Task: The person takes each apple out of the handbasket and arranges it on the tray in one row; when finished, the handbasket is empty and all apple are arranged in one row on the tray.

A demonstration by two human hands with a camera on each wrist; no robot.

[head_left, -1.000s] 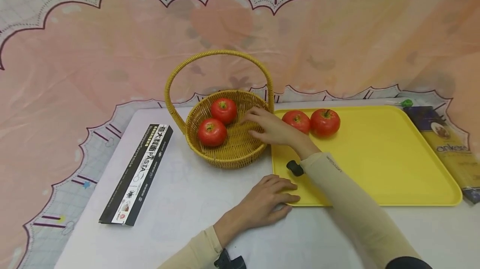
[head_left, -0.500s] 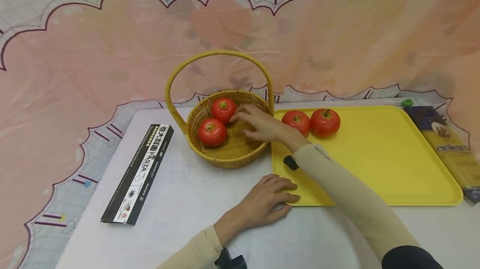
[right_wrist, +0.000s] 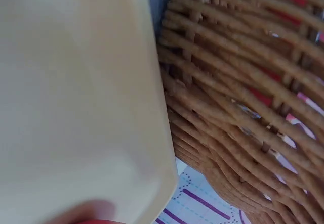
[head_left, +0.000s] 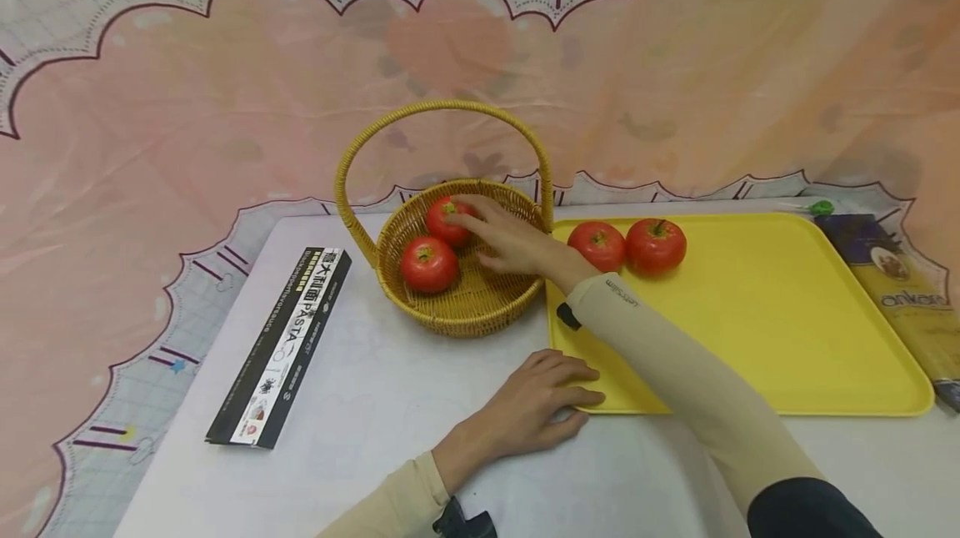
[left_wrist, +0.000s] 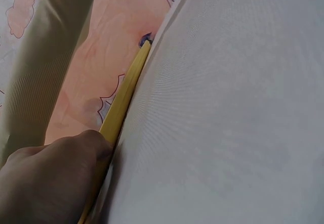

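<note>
My right hand reaches over the right rim of the wicker basket. Its fingers lie over the rear tomato, covering part of it, with the thumb apart, lower and to the right. A second tomato sits in front of that one inside the basket. My left hand rests at the near left corner of the yellow tray, fingers spread over its rim; in the left wrist view the tray edge runs beside the hand. The right wrist view shows the basket weave close up, the hand out of sight.
Two more tomatoes, one partly behind the right forearm and one beside it, stand at the tray's back left. A black-and-white pasta box lies at left. A yellow printed packet lies along the tray's right side.
My right hand has moved left inside the basket, from its right side to over the rear tomato. The left hand has stayed at the tray corner.
</note>
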